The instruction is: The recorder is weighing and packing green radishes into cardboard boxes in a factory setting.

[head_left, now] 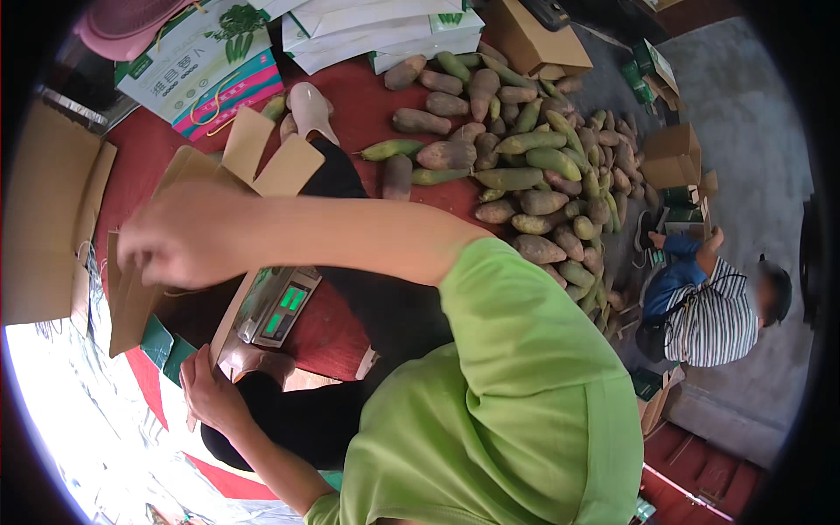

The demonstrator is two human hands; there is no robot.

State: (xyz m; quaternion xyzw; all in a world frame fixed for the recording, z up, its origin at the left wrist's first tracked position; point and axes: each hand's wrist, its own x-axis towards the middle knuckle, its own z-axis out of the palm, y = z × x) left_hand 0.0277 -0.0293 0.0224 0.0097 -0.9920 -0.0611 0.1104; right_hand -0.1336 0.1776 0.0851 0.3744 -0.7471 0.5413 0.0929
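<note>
Leftmost, at nine o'clock, a large cardboard carton (48,210) stands beside an open box (284,166), which sits between nine and ten. The right hand (188,236) hangs over that box, blurred, its fingers curled; I cannot tell whether its grip has anything in it. At eight, the left hand (212,394) has its grip clasped on the box's near edge. Handling it well probably means bracing that edge lightly and keeping the flaps folded outward. The mouth faces up toward the camera; the long axis seems to run from one to seven o'clock, though the right arm hides much of it. Just right lies a lit scale (282,306); at two, heaped vegetables (542,162); at three, another person (710,319).
</note>
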